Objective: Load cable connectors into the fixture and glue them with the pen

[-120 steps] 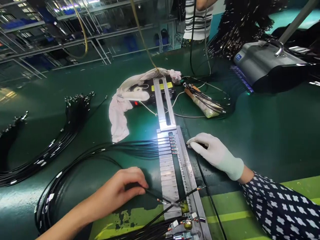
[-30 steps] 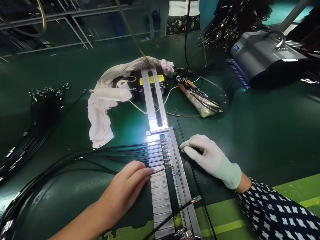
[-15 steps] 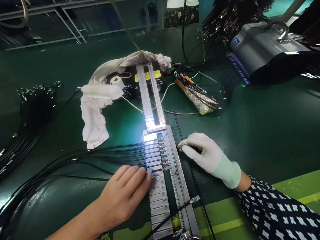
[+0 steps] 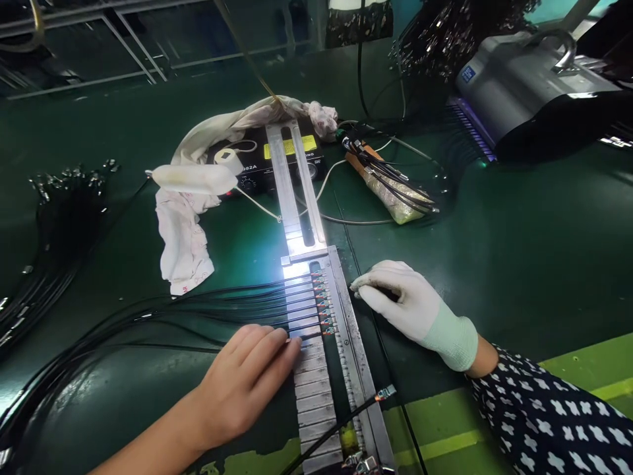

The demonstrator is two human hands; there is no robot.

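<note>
My bare left hand (image 4: 254, 379) is closed, thumb and fingers pinching a black cable at the left edge of a slotted metal fixture (image 4: 312, 396). Several black cables (image 4: 232, 300) lie side by side in the fixture's upper slots, their small metal connectors (image 4: 324, 310) lined up near its right rail. My right hand (image 4: 400, 303), in a white glove with a green cuff, is just right of that rail, apart from it. Its fingertips are pressed together; whatever they hold, if anything, is hidden. A separate cable end (image 4: 384, 394) lies slanted across the fixture's lower part.
A black control box (image 4: 254, 175), partly under a cloth (image 4: 188, 244), stands at the fixture's far end. A white glue-stick-like float (image 4: 195, 179) hangs left of it. A wrapped tool handle (image 4: 395, 194) lies right. A cable bundle (image 4: 69, 218) is left, a grey machine (image 4: 534, 99) far right.
Both hands keep their places and grip. The whole view has shifted very slightly, and the cables in the fixture look the same.
</note>
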